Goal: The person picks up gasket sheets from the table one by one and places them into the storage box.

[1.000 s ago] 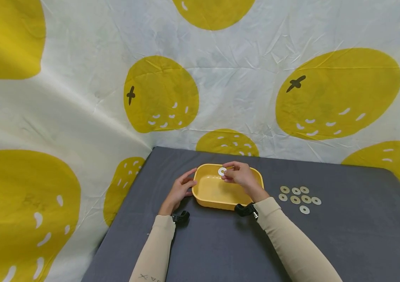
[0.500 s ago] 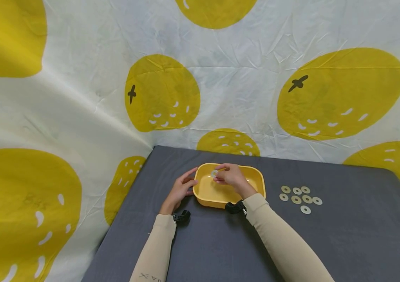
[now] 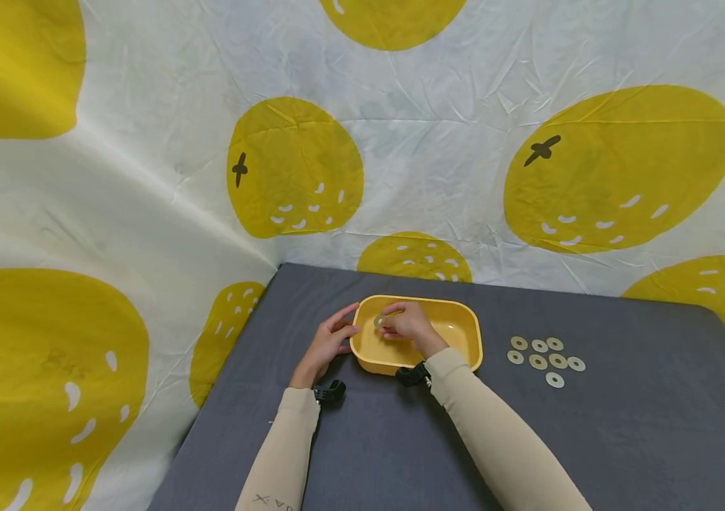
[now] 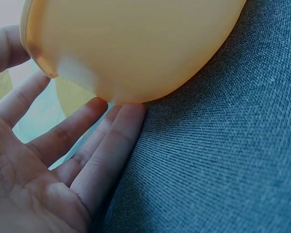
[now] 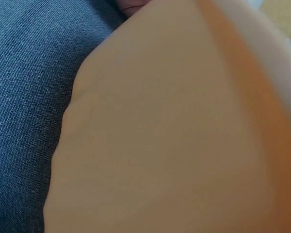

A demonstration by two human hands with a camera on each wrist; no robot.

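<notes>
While smooth beige sleeves (image 3: 503, 440) fill the near part of the head view, a black band with a bulky fitting (image 3: 329, 392) sits at each wrist. Beyond them, the left hand (image 3: 324, 348) steadies the yellow tray (image 3: 461, 339), its fingers spread and fairly straight against the outer wall rather than wrapped around it. The right hand (image 3: 408, 323) is inside the tray's outline, pinching a holed disc (image 3: 379, 321) by its edge near the left end; whether that disc touches the floor is not clear. The step in hand looks like bringing this one disc low into the tray, so the next move would call for an easy parting of the fingertips. Being thin and flat, such a disc may be harder to lift off fabric than to let go.

The tray is a rounded rectangle, apparently plastic, with glossy insides and a slim lip. To its right, eight flat rings (image 3: 537, 362), some golden, some silvery, lie loosely grouped on the bench (image 3: 624, 426), whose dark cloth shows a fine ribbed weave up close. Farthest off hangs a creased white sheet (image 3: 426, 170) printed with big yellow fruit.
</notes>
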